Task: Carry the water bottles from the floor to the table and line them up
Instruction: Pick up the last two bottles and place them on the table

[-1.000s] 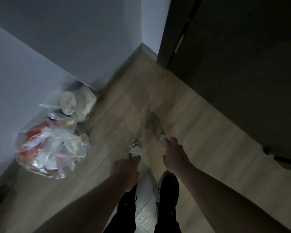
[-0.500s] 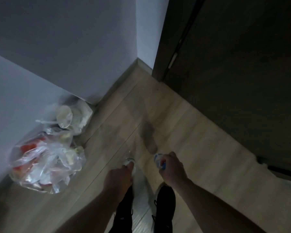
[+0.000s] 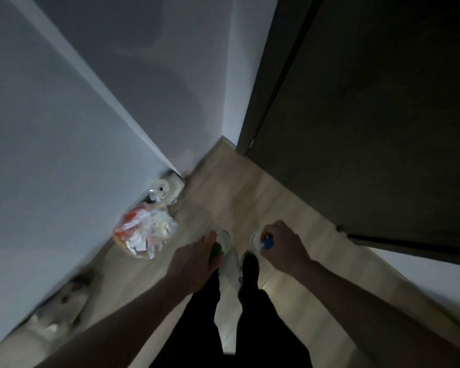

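Clear plastic, pretty dim shot: left hand (image 3: 197, 257) grips the green-capped bottle (image 3: 219, 244) by its top, right hand (image 3: 280, 241) grips the blue-capped bottle (image 3: 263, 241) likewise. Both hang upright, caps up, just ahead of the black shoes (image 3: 250, 266), above the floor (image 3: 290, 203). No surface in sight yet.

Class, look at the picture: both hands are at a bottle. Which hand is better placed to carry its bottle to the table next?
Neither clearly. The left hand grips the green-capped bottle and the right hand grips the blue-capped bottle, each by its top.
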`<act>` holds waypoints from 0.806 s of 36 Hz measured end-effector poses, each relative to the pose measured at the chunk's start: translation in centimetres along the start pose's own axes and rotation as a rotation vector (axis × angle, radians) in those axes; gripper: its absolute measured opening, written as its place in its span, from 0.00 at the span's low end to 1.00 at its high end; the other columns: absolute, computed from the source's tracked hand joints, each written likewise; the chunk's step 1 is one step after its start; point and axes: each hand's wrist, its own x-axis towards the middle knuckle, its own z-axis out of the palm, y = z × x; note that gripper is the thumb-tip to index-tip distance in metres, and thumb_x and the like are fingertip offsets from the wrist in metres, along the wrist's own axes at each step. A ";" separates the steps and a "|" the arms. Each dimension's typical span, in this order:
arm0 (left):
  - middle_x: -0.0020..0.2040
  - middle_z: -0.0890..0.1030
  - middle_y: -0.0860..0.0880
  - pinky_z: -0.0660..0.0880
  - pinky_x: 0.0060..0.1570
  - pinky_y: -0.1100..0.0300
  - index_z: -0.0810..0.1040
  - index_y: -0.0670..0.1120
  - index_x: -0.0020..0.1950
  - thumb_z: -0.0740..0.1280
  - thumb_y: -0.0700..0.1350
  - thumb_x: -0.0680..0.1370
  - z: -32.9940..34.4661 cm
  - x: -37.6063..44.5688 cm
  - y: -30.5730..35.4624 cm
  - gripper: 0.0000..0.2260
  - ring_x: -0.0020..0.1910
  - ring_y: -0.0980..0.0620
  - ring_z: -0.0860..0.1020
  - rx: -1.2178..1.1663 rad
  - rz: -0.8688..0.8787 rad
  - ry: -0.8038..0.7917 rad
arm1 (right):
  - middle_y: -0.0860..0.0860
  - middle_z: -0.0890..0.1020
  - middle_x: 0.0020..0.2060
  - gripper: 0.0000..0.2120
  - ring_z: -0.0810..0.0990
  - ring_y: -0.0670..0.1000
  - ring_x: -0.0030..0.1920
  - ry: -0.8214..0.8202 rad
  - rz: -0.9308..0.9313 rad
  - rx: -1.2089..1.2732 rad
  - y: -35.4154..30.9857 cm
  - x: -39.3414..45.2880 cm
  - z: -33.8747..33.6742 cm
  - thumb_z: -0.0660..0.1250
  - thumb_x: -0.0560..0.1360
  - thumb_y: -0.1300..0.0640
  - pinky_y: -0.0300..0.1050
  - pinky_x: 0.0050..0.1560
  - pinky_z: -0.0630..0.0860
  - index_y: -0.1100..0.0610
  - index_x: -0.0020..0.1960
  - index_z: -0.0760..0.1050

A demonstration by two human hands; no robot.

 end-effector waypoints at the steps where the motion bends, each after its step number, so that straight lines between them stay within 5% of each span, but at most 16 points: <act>1: 0.50 0.81 0.49 0.77 0.37 0.51 0.68 0.48 0.61 0.62 0.58 0.80 -1.5 -1.4 1.0 0.17 0.42 0.44 0.82 -0.024 0.014 0.044 | 0.45 0.70 0.47 0.13 0.78 0.50 0.46 0.020 -0.017 0.007 -0.9 -1.6 -1.0 0.75 0.71 0.56 0.41 0.47 0.72 0.46 0.43 0.71; 9: 0.36 0.75 0.56 0.77 0.32 0.52 0.62 0.56 0.49 0.63 0.59 0.78 -7.3 -11.2 7.6 0.12 0.32 0.53 0.77 -0.063 -0.017 0.326 | 0.43 0.72 0.45 0.08 0.76 0.44 0.44 0.155 -0.196 0.046 -4.5 -12.7 -5.8 0.74 0.69 0.54 0.38 0.44 0.68 0.47 0.44 0.76; 14: 0.38 0.77 0.57 0.77 0.34 0.52 0.64 0.58 0.50 0.64 0.59 0.77 -6.4 -17.0 10.4 0.10 0.33 0.56 0.76 -0.120 -0.131 0.472 | 0.42 0.75 0.44 0.11 0.76 0.38 0.42 0.186 -0.332 0.083 -4.3 -17.4 -5.6 0.75 0.67 0.55 0.26 0.38 0.67 0.44 0.41 0.75; 19: 0.37 0.75 0.59 0.70 0.29 0.61 0.66 0.59 0.50 0.64 0.60 0.77 -4.7 -22.0 12.4 0.10 0.32 0.61 0.74 -0.120 -0.244 0.602 | 0.43 0.76 0.42 0.09 0.76 0.42 0.43 0.169 -0.499 -0.011 -3.9 -20.7 -4.5 0.76 0.64 0.56 0.34 0.41 0.68 0.49 0.40 0.77; 23: 0.35 0.75 0.58 0.69 0.30 0.58 0.66 0.57 0.47 0.65 0.59 0.77 -3.7 -26.2 13.9 0.10 0.31 0.57 0.74 -0.124 -0.358 0.678 | 0.44 0.79 0.41 0.08 0.77 0.43 0.42 0.164 -0.596 -0.089 -3.8 -23.8 -3.2 0.75 0.63 0.57 0.39 0.42 0.70 0.51 0.39 0.78; 29: 0.32 0.72 0.57 0.64 0.27 0.59 0.63 0.58 0.47 0.65 0.59 0.76 -0.8 -34.7 14.4 0.12 0.30 0.52 0.75 -0.160 -0.479 0.788 | 0.43 0.77 0.39 0.08 0.77 0.41 0.39 0.109 -0.703 -0.188 -5.0 -29.0 0.2 0.76 0.61 0.55 0.29 0.37 0.67 0.49 0.37 0.78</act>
